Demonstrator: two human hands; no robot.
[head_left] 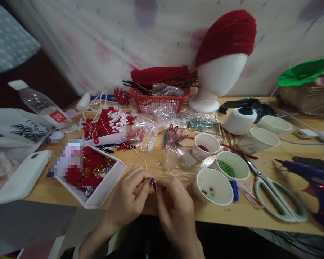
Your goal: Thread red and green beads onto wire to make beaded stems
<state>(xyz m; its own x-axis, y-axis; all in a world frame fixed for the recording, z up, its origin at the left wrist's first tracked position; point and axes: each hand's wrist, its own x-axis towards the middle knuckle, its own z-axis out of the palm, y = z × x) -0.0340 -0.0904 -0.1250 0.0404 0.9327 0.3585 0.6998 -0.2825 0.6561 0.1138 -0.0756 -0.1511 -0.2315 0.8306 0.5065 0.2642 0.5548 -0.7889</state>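
Note:
My left hand (pixel 131 196) and my right hand (pixel 175 208) meet over the table's front edge, thumbs and fingertips pinched together. Whatever lies between the fingertips is too small or hidden to make out. A thin white cord (pixel 182 175) runs on the table just beyond my right hand. To the right of that hand stands a paper cup (pixel 218 196) with a few red and green beads at its bottom. Left of my left hand is a white box (pixel 108 187) filled with red fuzzy pieces (pixel 93 158) and gold and silver bits.
Cups of green beads (pixel 226 168) and red beads (pixel 203 148) stand behind. Scissors (pixel 277 196) and a blue glue gun (pixel 310 176) lie right. At the back are a red basket (pixel 159 104) and a white foam head (pixel 218 79) with a red cap. A bottle (pixel 44 106) leans left.

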